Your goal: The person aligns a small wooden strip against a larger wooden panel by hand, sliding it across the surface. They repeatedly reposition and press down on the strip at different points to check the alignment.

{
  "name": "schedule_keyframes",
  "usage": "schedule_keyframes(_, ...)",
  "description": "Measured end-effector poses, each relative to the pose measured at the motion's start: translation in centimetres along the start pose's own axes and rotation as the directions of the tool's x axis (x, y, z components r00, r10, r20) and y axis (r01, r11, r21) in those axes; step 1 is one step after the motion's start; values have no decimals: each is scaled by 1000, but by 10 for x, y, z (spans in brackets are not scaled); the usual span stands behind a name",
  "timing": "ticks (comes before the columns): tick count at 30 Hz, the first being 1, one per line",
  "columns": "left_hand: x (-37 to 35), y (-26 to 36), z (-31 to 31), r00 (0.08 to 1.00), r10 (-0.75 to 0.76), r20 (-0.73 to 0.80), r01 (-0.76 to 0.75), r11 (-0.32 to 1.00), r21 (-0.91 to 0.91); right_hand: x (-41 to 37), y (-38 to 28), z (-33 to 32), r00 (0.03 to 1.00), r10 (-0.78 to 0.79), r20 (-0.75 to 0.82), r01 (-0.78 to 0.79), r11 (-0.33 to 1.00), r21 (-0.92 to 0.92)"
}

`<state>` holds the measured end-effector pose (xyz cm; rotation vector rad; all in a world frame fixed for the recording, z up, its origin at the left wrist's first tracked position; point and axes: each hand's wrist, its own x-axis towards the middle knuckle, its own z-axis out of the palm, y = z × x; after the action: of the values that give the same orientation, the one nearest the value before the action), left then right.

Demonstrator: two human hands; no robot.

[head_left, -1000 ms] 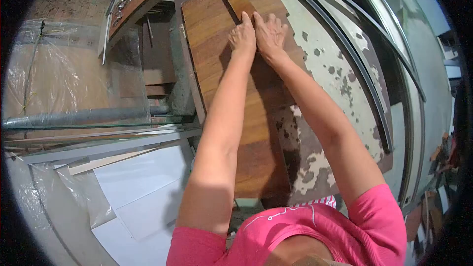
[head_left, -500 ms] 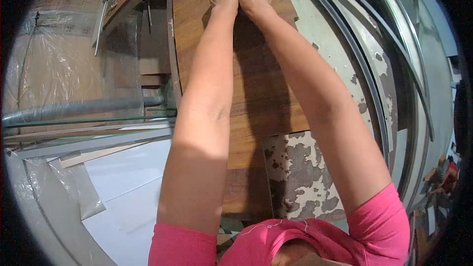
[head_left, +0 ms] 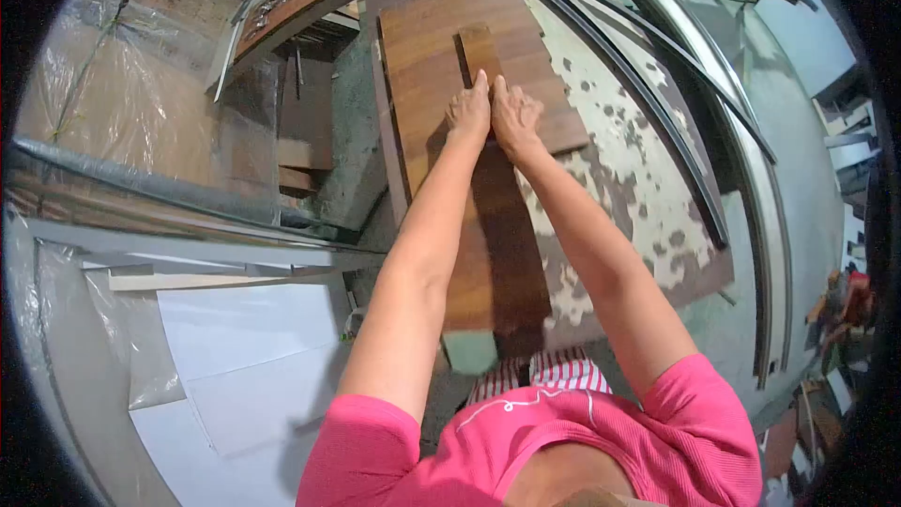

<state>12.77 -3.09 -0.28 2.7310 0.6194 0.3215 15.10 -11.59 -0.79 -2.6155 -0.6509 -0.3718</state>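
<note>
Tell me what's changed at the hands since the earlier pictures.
The left hand and right hand have drawn back toward the near edge of the wood-grain panel, the brown strip coming with them. Nothing visibly let go. The dark rail still lies along the peeling board.

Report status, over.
Left hand, right hand: both at narrow brown wooden strip. Strip atop wide brown wood-grain board. Long black rail right, clear of hands.
</note>
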Motion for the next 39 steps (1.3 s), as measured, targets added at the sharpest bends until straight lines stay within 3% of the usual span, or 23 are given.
schedule_keyframes(4, -137, 12, -21, 996, 35, 88, -29, 998, -64, -137, 6, -52, 988, 2, 155, -1, 1000, -8)
schedule_keyframes(6, -207, 16, -28, 985, 0, 170, 14, 996, -83, -199, 12, -76, 989, -87, 115, 80, 995, 66)
schedule_keyframes(7, -246, 25, -38, 991, 81, 108, -85, 996, 32, -229, 10, -99, 987, -86, 135, 81, 996, 39)
schedule_keyframes(9, -304, 28, -35, 993, 79, 83, -75, 996, -51, -282, 9, -130, 986, -56, 159, 56, 998, 4)
schedule_keyframes(14, -366, 38, -51, 990, 84, 116, -77, 995, -64, -341, 4, -151, 988, -8, 153, 18, 998, -64)
schedule_keyframes(19, -355, 45, -66, 973, 25, 228, -17, 999, -37, -328, -7, -150, 998, -26, -64, 29, 999, 43)
schedule_keyframes(24, -318, 37, -57, 985, 23, 172, -17, 999, -36, -295, -10, -128, 981, -35, -190, 43, 998, 42)
schedule_keyframes(39, -86, 0, -26, 994, -70, 90, 71, 997, -16, -71, -14, -24, 977, -67, -201, 80, 995, 59)
